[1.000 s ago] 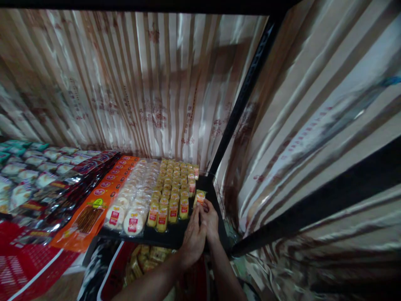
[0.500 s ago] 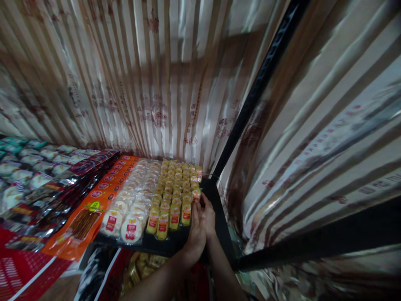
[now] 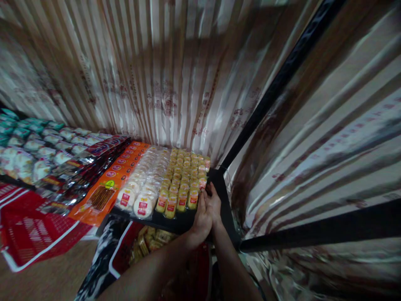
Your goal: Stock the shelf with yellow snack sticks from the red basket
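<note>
My left hand [image 3: 202,220] and my right hand [image 3: 214,206] are pressed close together at the front of the rightmost row of yellow wrapped snack cakes [image 3: 193,197]. Both sets of fingertips meet a small packet with an orange-red label [image 3: 202,183], the front one of that row. The fingers are bent inward and held together; whatever lies between the palms is hidden. Left of my hands, more yellow packets stand in tight rows on the black shelf [image 3: 178,223]. Beside those lie rows of round white crackers [image 3: 144,205] in clear wrap.
Orange stick-snack bags [image 3: 108,194], dark shiny packs [image 3: 67,184] and white-and-green packets [image 3: 40,144] fill the left. A red basket [image 3: 120,255] of yellow packets sits below the shelf, another red basket [image 3: 34,225] further left. A black post [image 3: 260,108] rises at right before draped striped sheeting [image 3: 175,83].
The view has shifted, so the shelf sits higher and further right, and more of the red baskets shows. Both hands stay together at the front of the same row.
</note>
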Demonstrator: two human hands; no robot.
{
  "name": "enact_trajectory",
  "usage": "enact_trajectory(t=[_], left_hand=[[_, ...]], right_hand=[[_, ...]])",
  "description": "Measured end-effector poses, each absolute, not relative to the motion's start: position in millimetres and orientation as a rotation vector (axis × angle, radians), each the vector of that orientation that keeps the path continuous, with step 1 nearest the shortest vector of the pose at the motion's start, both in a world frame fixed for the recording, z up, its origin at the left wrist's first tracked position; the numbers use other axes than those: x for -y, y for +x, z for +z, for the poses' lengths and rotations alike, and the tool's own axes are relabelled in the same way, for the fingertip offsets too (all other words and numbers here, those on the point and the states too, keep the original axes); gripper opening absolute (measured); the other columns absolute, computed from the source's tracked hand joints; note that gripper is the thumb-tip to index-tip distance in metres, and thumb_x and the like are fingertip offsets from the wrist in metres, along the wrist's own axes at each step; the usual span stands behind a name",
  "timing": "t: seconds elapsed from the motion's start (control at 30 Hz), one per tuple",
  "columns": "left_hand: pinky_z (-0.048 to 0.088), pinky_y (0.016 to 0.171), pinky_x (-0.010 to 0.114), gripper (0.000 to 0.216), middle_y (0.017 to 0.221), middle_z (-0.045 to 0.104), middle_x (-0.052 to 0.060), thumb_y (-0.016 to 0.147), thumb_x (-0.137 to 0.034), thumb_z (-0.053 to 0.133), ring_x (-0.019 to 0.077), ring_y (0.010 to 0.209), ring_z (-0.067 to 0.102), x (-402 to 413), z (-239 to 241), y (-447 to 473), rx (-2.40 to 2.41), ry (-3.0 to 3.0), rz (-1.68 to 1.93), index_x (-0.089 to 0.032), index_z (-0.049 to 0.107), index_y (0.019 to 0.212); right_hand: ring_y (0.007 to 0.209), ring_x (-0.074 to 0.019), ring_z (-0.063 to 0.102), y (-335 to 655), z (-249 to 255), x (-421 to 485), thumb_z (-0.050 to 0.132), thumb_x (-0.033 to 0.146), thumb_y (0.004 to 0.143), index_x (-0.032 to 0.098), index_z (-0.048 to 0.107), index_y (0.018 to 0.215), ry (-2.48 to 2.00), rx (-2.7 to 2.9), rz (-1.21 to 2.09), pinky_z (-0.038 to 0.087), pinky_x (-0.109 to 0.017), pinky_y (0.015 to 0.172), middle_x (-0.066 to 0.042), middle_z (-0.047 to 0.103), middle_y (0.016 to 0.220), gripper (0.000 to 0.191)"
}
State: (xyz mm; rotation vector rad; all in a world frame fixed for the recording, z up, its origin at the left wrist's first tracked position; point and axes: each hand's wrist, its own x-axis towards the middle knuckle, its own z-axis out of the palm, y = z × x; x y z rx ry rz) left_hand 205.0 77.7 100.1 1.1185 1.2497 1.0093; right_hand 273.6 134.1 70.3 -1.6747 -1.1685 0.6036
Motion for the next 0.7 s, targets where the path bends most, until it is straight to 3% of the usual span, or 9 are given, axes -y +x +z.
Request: enact_trajectory(t=[0.07, 0.17, 0.23, 0.33, 0.47, 0.57, 0.63, 0.7], left_hand=[[0.019, 0.110, 0.024, 0.049, 0.143, 0.035, 0.010, 0.086, -0.027, 0.037, 0.0161, 0.134, 0.026, -63.5, 105.7, 198.3, -1.291, 1.119, 0.977, -0.012, 0.039, 0.132], [0.030, 0.105, 0.027, 0.040, 0.128, 0.052, 0.010, 0.086, -0.025, 0.035, 0.0172, 0.121, 0.045, -31.2, 108.3, 183.1, -1.328, 1.190, 0.982, -0.014, 0.051, 0.121], [0.039, 0.096, 0.027, 0.034, 0.108, 0.063, 0.008, 0.084, -0.021, 0.034, 0.0167, 0.104, 0.055, -4.1, 102.2, 168.1, -1.322, 1.295, 1.003, -0.017, 0.060, 0.105], [0.044, 0.086, 0.028, 0.027, 0.089, 0.065, 0.004, 0.078, -0.015, 0.037, 0.0158, 0.088, 0.057, 35.0, 80.0, 136.6, -1.377, 1.380, 0.972, -0.019, 0.063, 0.086], [0.041, 0.088, 0.027, 0.031, 0.100, 0.063, 0.008, 0.078, -0.011, 0.036, 0.0176, 0.096, 0.055, 61.3, 38.5, 86.5, -1.631, 1.408, 0.654, -0.016, 0.062, 0.095], [0.035, 0.096, 0.029, 0.038, 0.117, 0.057, 0.013, 0.075, -0.007, 0.040, 0.0209, 0.113, 0.049, 62.2, 13.4, 58.0, -1.748, 1.517, 0.234, -0.012, 0.058, 0.109], [0.037, 0.095, 0.032, 0.036, 0.116, 0.058, 0.016, 0.076, -0.010, 0.044, 0.0239, 0.110, 0.052, 61.1, 3.5, 47.4, -1.702, 1.540, 0.106, -0.011, 0.058, 0.110], [0.042, 0.088, 0.034, 0.033, 0.110, 0.062, 0.016, 0.076, -0.018, 0.050, 0.0262, 0.103, 0.057, 61.3, -1.7, 42.5, -1.648, 1.535, 0.056, -0.012, 0.060, 0.107]], right_hand=[[0.104, -0.0265, 0.056, 269.6, 77.9, -127.7, 0.055, 0.047, 0.069, 0.010, 0.055, 0.118, -1.711, 1.138, 0.549, 0.041, -0.040, 0.090, -0.016, 0.060, 0.114, 0.061], [0.101, -0.0242, 0.056, 259.8, 93.0, -106.4, 0.049, 0.049, 0.074, 0.009, 0.054, 0.115, -1.652, 1.064, 0.484, 0.042, -0.039, 0.088, -0.018, 0.059, 0.113, 0.057], [0.093, -0.0202, 0.058, 250.1, 101.1, -80.2, 0.046, 0.049, 0.078, 0.011, 0.052, 0.114, -1.542, 0.987, 0.482, 0.046, -0.034, 0.080, -0.015, 0.062, 0.106, 0.053], [0.081, -0.0164, 0.060, 229.9, 101.1, -25.0, 0.045, 0.048, 0.081, 0.014, 0.051, 0.109, -1.446, 0.911, 0.542, 0.047, -0.028, 0.071, -0.009, 0.065, 0.089, 0.044], [0.070, -0.0166, 0.059, 196.7, 68.7, 43.4, 0.040, 0.045, 0.084, 0.018, 0.057, 0.090, -1.558, 1.134, 0.679, 0.047, -0.029, 0.070, -0.003, 0.063, 0.071, 0.033], [0.084, -0.0216, 0.062, 176.5, 28.3, 63.3, 0.041, 0.034, 0.081, 0.018, 0.060, 0.094, -1.791, 1.458, 0.893, 0.046, -0.033, 0.080, -0.009, 0.067, 0.091, 0.028], [0.104, -0.0248, 0.058, 168.2, 2.4, 64.1, 0.043, 0.023, 0.075, 0.015, 0.061, 0.100, -1.951, 1.657, 1.000, 0.041, -0.035, 0.092, -0.014, 0.064, 0.108, 0.032], [0.102, -0.0260, 0.059, 164.0, -18.4, 63.3, 0.047, 0.016, 0.071, 0.015, 0.064, 0.096, -1.986, 1.712, 1.063, 0.043, -0.035, 0.090, -0.014, 0.065, 0.106, 0.030]])
